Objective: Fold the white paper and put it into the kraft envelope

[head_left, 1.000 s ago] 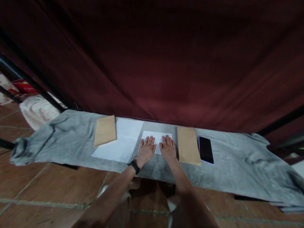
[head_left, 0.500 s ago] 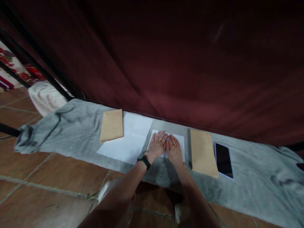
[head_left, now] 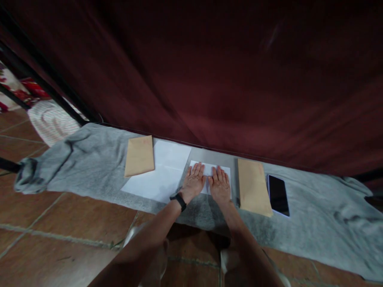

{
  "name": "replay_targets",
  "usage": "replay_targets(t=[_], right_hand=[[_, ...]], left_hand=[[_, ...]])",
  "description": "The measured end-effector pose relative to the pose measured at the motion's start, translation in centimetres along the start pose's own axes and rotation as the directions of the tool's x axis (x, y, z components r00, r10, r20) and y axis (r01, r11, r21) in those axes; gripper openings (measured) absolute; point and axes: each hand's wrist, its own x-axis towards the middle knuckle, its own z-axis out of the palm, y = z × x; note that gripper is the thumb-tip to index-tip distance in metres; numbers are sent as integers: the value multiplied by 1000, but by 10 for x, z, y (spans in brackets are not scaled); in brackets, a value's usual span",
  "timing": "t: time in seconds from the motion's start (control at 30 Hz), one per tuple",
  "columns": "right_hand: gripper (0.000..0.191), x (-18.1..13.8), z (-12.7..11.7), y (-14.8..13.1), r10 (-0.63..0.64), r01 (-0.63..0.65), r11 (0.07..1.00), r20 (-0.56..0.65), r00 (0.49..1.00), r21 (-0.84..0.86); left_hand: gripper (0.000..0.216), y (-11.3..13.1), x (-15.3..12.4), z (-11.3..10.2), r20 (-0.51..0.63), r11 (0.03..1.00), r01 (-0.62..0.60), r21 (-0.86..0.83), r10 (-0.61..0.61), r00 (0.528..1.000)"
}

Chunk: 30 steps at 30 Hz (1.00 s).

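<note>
My left hand (head_left: 194, 183) and my right hand (head_left: 220, 183) lie flat, side by side, fingers stretched out, pressing on a small folded white paper (head_left: 208, 168) on a grey cloth (head_left: 89, 159). A black band sits on my left wrist. To the left lies a larger white sheet (head_left: 161, 171) with a brown envelope (head_left: 139, 155) partly over it. A second brown envelope (head_left: 253, 186) lies just right of my right hand, and a dark phone (head_left: 278, 195) lies beside that.
A dark red curtain (head_left: 209, 79) hangs right behind the cloth-covered surface. Brown floor tiles (head_left: 60, 235) show below and to the left. A striped white bundle (head_left: 50, 119) and black bars stand at the far left.
The view shifted slightly. My hands moved a little apart on the folded paper, staying flat on it. The envelopes, sheet and phone have not moved.
</note>
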Motion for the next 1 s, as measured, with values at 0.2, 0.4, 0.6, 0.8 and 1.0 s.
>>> replay_targets(t=[0.2, 0.4, 0.6, 0.8, 1.0], right_hand=[[55, -4, -2, 1, 51, -51, 998, -26, 998, -23], [59, -6, -7, -2, 119, -119, 992, -8, 993, -46], [56, -5, -16, -3, 203, -205, 978, -54, 978, -34], [54, 13, -29, -6, 69, -80, 986, 76, 995, 144], [53, 16, -24, -18, -63, 32, 975, 136, 989, 218]], left_hand=[[58, 11, 5, -5, -7, 999, 36, 20, -35, 999], [60, 9, 5, -2, 41, 1000, 14, 18, -15, 999], [56, 6, 6, -1, -35, 999, 8, 39, -6, 999], [57, 9, 10, 3, -45, 994, -79, 69, 82, 996], [61, 9, 10, 12, 23, 983, -143, 111, 141, 990]])
